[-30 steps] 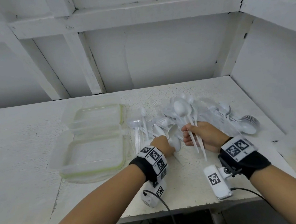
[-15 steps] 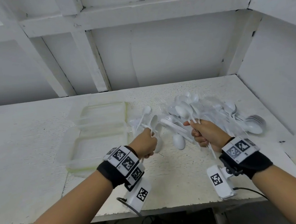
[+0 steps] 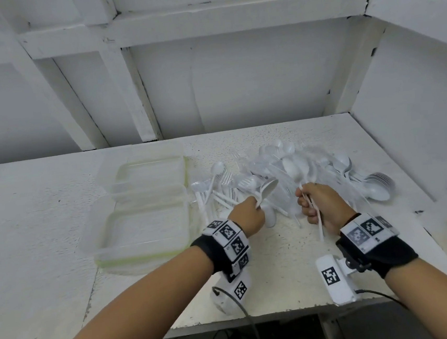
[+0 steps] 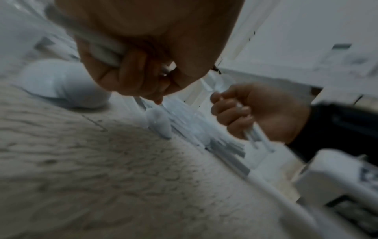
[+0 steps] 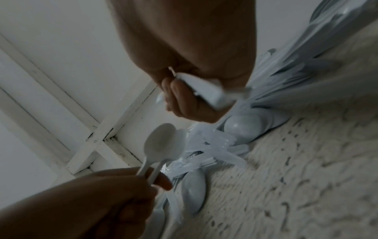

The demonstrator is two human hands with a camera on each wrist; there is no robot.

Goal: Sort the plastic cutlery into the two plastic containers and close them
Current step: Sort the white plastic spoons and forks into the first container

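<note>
Over the table [image 3: 268, 274], both hands are collecting spoons by the handles: left hand [image 3: 247, 216] is pinching 2 spoons [image 3: 269, 188], right hand [image 3: 320, 205] is fisting a bunch [image 3: 294, 169], likely batching them for the 2 open containers [image 3: 146, 226] sitting left of the cutlery pile [image 3: 339, 169].

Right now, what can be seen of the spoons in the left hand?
The spoons in the left hand are white, opaque, smooth plastic, at least two nested together, with oval bowls on thin handles. The left hand pinches them low on the handles, so the bowls stick up and tilt toward the right hand. They hang in the air above the cutlery pile on the white table, touching only the fingers. They lie to the right of the two containers, not in either.
</note>
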